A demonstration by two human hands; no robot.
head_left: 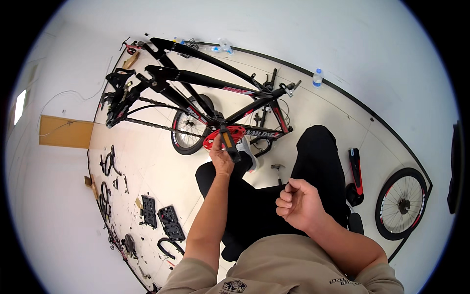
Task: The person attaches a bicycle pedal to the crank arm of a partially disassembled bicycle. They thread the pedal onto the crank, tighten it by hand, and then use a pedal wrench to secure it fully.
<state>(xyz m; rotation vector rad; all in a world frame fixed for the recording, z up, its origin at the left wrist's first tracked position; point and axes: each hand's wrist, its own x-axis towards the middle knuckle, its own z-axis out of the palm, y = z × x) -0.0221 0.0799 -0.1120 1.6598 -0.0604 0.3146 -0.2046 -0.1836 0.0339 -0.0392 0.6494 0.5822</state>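
A black bicycle frame (pixel 181 76) with red and white markings lies ahead of me, its rear end toward the left. At its middle are a red chainring (pixel 240 131) and a black pedal (pixel 228 139) with an amber reflector. My left hand (pixel 222 160) is closed at the pedal, its fingertips partly hidden behind it beside the chainring. From there a chain (pixel 164 128) runs left to a black derailleur (pixel 116 113). Over my lap, my right hand (pixel 299 203) is raised with fingers curled and thumb pressed to them, apart from the bicycle; anything inside the grip is hidden.
A small wheel (pixel 190 132) lies behind the frame. A hammer (pixel 278 171) rests between my legs. To the right are a black-and-red frame part (pixel 356 171) and another wheel (pixel 402 203). Open tool cases (pixel 170 223) lie at left; a water bottle (pixel 317 78) stands near the wall.
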